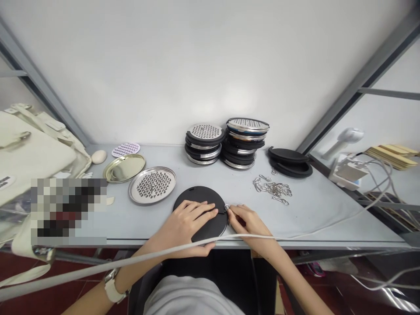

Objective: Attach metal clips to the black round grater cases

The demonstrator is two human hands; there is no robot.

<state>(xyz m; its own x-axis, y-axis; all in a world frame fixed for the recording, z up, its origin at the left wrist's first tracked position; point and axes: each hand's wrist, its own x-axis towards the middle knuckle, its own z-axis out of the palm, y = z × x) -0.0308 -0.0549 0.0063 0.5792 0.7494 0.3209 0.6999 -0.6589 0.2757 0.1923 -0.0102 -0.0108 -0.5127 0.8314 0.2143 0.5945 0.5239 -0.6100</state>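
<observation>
A black round disc (200,194) lies at the table's front edge, its rim slightly over it. My left hand (187,223) grips this disc, fingers flat across the top and thumb at the near rim. At the disc's right edge, my right hand (248,222) pinches a small metal clip (227,207); the fingers partly hide it. Several similar wire clips form a loose pile (275,189) beyond my right hand. Left of the disc rests a round metal grater plate (152,185), teeth up.
Two stacks of black-rimmed graters (204,142) stand by the wall, with black round covers (290,162) to their right. A gold-coloured round lid (124,168) and a purple-white perforated disc (125,150) lie left. A white cable (157,253) crosses before my forearms. A cream bag (36,148) fills the left.
</observation>
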